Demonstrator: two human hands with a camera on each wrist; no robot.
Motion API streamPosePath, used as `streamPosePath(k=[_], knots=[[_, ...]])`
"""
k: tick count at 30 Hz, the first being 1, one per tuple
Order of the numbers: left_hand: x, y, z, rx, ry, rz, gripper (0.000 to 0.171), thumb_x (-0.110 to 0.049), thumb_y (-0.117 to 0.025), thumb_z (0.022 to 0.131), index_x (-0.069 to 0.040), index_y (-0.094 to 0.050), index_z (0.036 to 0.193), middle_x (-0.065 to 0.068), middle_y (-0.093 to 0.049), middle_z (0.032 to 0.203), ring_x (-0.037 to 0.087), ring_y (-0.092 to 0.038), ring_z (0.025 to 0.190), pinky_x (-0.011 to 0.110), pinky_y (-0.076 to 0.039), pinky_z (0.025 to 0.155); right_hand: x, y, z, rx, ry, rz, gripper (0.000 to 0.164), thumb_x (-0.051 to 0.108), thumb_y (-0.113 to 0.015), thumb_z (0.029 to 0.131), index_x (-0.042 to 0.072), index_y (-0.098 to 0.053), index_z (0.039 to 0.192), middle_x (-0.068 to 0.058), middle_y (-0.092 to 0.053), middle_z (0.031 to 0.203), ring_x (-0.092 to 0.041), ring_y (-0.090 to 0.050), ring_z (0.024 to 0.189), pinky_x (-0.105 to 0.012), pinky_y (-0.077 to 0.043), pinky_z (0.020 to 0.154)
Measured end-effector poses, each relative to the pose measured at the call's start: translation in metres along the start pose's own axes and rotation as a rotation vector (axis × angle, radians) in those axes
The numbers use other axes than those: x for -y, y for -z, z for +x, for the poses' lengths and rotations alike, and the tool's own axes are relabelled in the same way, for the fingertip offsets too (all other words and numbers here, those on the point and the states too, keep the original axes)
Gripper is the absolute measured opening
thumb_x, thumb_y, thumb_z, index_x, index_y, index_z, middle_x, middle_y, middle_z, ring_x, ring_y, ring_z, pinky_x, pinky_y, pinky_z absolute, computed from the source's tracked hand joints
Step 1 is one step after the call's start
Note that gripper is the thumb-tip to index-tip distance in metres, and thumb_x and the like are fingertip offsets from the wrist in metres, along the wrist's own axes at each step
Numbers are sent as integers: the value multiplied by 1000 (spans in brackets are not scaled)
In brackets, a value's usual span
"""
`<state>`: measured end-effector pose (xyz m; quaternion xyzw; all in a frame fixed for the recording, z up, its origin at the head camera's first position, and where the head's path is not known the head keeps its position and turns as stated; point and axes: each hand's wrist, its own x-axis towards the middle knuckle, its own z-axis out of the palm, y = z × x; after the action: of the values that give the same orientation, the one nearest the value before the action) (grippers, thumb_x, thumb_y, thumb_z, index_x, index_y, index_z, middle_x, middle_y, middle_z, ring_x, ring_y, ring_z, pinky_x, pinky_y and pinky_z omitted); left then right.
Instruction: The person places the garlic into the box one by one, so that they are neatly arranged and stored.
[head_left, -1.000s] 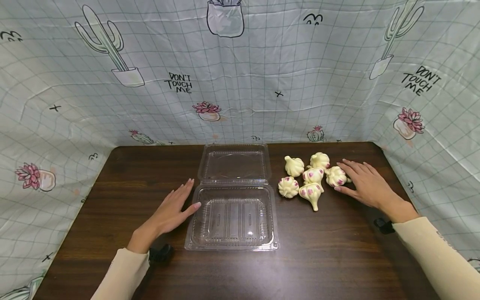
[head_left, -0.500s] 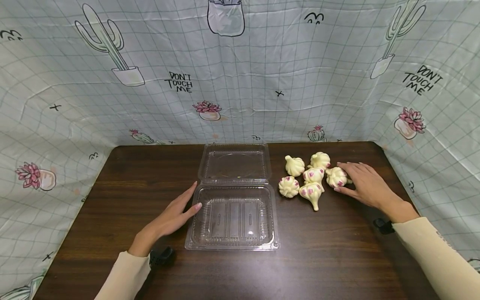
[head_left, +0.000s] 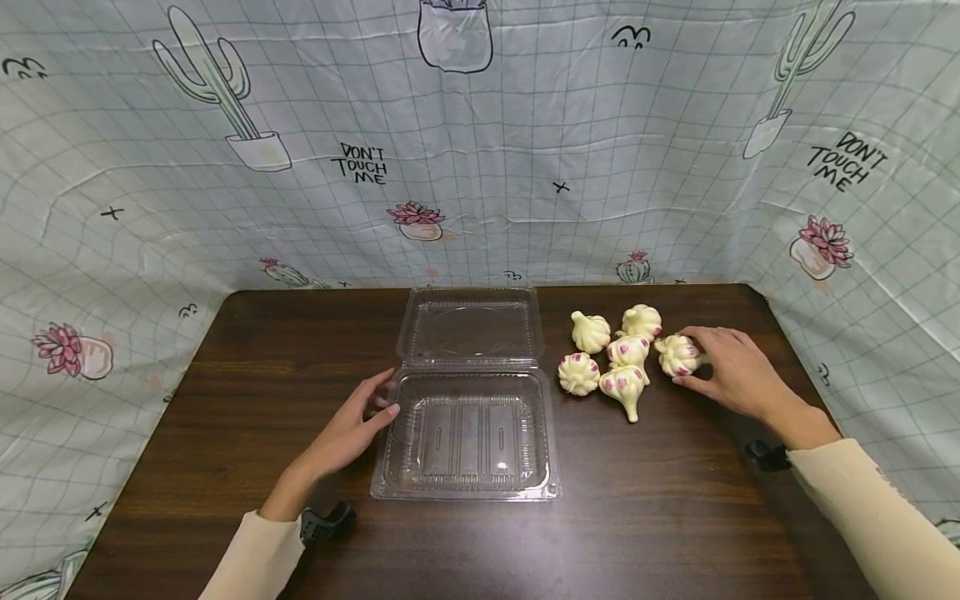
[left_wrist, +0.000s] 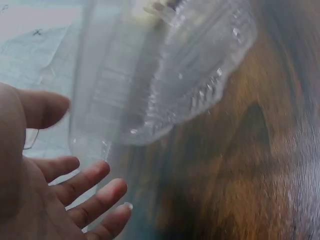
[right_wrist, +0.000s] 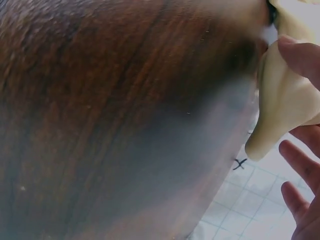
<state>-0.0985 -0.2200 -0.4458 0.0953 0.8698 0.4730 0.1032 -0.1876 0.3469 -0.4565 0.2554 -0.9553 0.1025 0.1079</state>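
My right hand (head_left: 731, 367) pinches a garlic bulb (head_left: 678, 356), cream with purple patches, thumb on its near side and fingers on its far side. In the right wrist view the thumb lies against the garlic bulb (right_wrist: 286, 95), and its stem points down past the fingers. At the left rim of a clear plastic clamshell container (head_left: 465, 492), my left hand (head_left: 345, 429) has its thumb and fingers spread apart with nothing between them. The container lies with its lid (head_left: 471, 329) folded back. In the left wrist view the container (left_wrist: 200, 55) appears beyond the loosely bent fingers.
Several more garlic bulbs (head_left: 622, 387) lie in a cluster between the container and my right hand. A dark wooden table (head_left: 637, 517) carries everything. Behind and beside it hangs a patterned curtain (head_left: 480, 167) with cactus drawings.
My right fingers have closed in around the garlic bulb, which has shifted slightly right. The left hand's fingers, straighter before, have bent and moved in close to the container's left rim.
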Motion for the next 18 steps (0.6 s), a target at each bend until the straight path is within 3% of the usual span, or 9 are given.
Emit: streamPosePath(k=[5, 18], knots=[[-3, 0, -1, -9, 3, -44, 58, -15, -59, 108, 3, -37, 159, 24, -54, 140, 21, -55, 103, 31, -46, 82, 3, 5, 1, -54, 29, 19, 71, 18, -97, 72, -3, -59, 128, -26, -70, 117, -46, -64, 112, -63, -41, 100], [-1, -3, 0, 20, 11, -154, 57, -7, -56, 108, 6, -34, 159, 25, -52, 136, 19, -50, 99, 30, -48, 81, 13, 18, 7, -151, 77, 23, 66, 13, -96, 64, 2, -63, 120, -16, -70, 106, -39, -64, 105, -60, -42, 98]])
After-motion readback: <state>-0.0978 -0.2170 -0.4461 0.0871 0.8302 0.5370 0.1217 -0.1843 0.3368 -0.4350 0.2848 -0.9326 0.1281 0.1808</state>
